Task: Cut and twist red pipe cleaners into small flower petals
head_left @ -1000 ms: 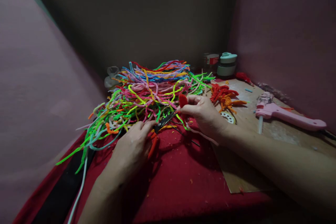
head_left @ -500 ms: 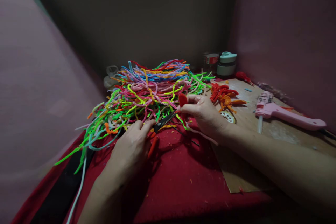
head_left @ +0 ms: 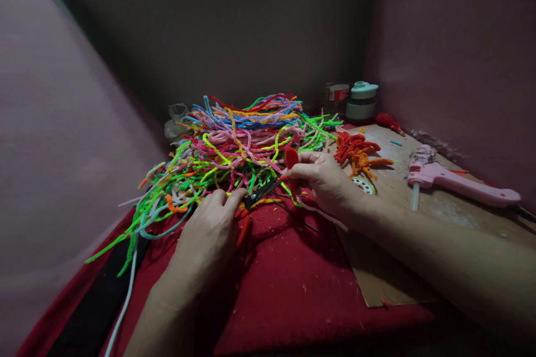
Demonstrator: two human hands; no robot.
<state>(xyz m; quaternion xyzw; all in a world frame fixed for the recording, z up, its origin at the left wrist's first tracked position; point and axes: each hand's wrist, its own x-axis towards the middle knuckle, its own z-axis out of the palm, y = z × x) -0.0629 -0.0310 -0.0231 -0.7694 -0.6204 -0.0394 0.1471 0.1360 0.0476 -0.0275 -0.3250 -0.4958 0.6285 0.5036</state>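
Note:
My left hand [head_left: 211,223] is closed around the red handles of dark-bladed scissors [head_left: 260,194]. Their tips point up and right and meet the lower end of a red fuzzy pipe-cleaner piece [head_left: 292,160]. That piece is pinched upright between the thumb and fingers of my right hand [head_left: 320,175]; its lower part is partly hidden by the hand. Just behind both hands spreads a large heap of colourful pipe cleaners [head_left: 247,145]. A pale pink pipe cleaner [head_left: 324,216] lies beneath my right hand.
Red and orange bent pipe-cleaner pieces [head_left: 360,153] lie on a brown board [head_left: 377,268] at right, near a white perforated disc [head_left: 363,185]. A pink glue gun [head_left: 464,181] rests there too. Behind stands a pale green-lidded container [head_left: 362,101]. Scraps dot the red cloth [head_left: 285,290].
Both hands hold the same things in nearly the same place. The scissors have shifted very slightly; the red piece stays in my right hand.

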